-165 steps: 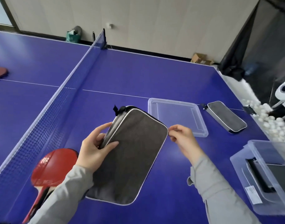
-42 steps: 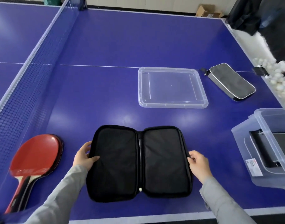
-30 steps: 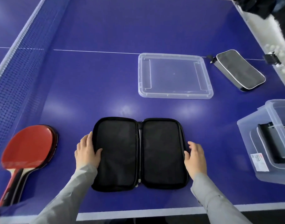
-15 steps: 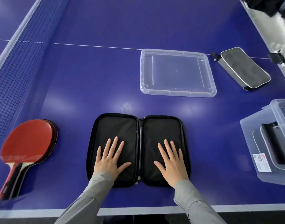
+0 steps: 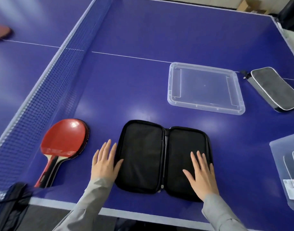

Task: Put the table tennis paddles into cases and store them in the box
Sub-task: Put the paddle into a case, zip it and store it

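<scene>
Right grip [image 5: 202, 175] flat on open case [image 5: 143, 155], left grip [image 5: 105, 161] flat beside it.

The bench [image 5: 159, 39] is deep blue with thin white lines and a pale edge. At nine o'clock lies a red paddle [image 5: 63, 140], its handle striped red, black and tan. The open case [image 5: 163, 155] is black inside. At two o'clock a grey case [image 5: 274, 88] carries white piping, beside a clear, colourless lid [image 5: 204, 87]. The sleeves [image 5: 91, 195] are light grey.
</scene>
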{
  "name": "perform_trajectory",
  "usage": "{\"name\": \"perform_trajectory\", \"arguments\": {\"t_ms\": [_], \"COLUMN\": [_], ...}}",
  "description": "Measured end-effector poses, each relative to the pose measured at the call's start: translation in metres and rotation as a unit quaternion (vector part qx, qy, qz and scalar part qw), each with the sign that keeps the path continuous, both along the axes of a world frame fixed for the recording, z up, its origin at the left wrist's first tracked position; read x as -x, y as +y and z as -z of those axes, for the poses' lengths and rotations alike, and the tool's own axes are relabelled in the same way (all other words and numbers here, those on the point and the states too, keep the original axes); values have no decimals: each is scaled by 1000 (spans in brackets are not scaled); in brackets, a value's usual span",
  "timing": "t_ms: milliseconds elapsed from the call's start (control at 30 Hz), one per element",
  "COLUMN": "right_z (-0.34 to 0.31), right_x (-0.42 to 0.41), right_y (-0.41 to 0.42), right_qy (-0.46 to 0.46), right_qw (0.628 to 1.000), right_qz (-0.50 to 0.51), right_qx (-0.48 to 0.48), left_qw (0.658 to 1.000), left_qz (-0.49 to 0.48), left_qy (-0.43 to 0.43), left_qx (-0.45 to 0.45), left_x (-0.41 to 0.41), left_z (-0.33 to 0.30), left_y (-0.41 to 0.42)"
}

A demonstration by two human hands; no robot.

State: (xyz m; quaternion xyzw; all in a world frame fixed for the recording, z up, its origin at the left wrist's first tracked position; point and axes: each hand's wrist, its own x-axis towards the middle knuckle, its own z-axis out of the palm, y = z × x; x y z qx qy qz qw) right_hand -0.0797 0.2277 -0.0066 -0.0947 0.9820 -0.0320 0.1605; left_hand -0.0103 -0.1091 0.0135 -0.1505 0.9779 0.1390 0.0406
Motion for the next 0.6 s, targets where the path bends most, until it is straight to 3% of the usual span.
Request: {"name": "perform_trajectory", "arguments": {"t_ms": [133, 300, 467, 600], "right_z": [-7, -18, -23, -26], "right_x": [2, -1, -8, -15], "right_y": [4, 1, -5, -12], "right_qy": [-2, -18, -25, -29], "right_qw": [999, 997, 996, 995], "right_qz": [32, 64, 71, 77], "right_qx": [-16, -26, -53, -60], "left_qw": [982, 949, 939, 940], "left_qz": [-166, -313, -336, -332], "left_qy": [86, 48, -56, -65], "left_qx": [38, 3, -53, -51], "left_x": [-35, -78, -85, -78], "left_z": [-1, 0, 13, 21], "left_y": [-66, -129, -152, -156]}}
